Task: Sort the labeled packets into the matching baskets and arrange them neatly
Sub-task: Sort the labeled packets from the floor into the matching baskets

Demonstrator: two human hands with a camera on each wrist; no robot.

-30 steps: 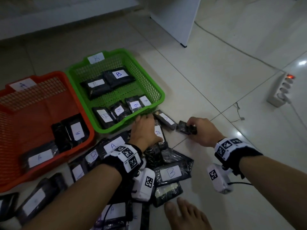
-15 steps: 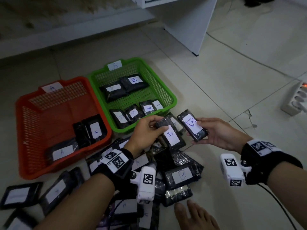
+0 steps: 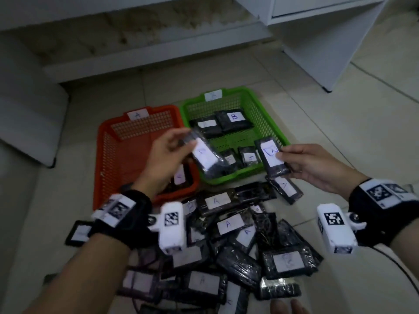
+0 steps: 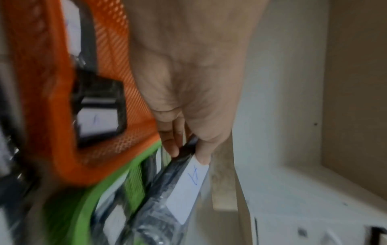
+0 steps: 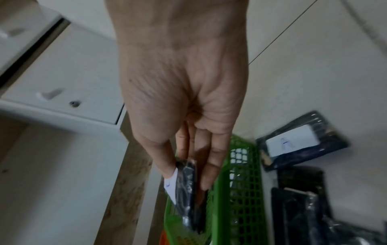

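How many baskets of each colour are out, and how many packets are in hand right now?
orange basket: 1
green basket: 1
held packets: 2, the A packet in the left hand, the other packet in the right hand
Total: 4

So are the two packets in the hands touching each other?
Apart. The head view shows green basket between the left packet and the right packet.
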